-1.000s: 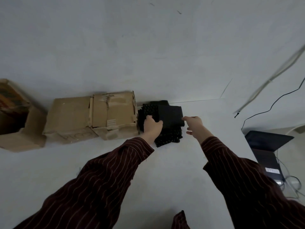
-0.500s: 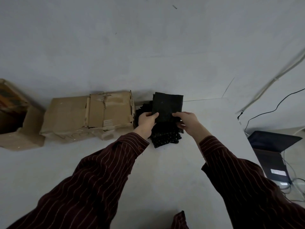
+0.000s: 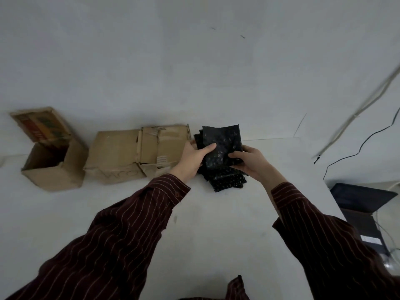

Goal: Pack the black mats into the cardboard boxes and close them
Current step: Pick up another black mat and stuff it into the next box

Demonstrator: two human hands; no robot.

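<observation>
Black, flexible and speckled with pale dots, one mat [image 3: 223,140] is held up between our hands, its long axis running away from us and its far edge toward the wall. Our left hand [image 3: 193,158] pinches its left edge, thumb on top. Our right hand [image 3: 251,161] grips its near right corner. It hangs just above the stack of mats [image 3: 228,181] on the white surface [image 3: 205,224]. Just left of the stack lies a closed cardboard box [image 3: 138,152]; farther left stands an open box [image 3: 52,167].
</observation>
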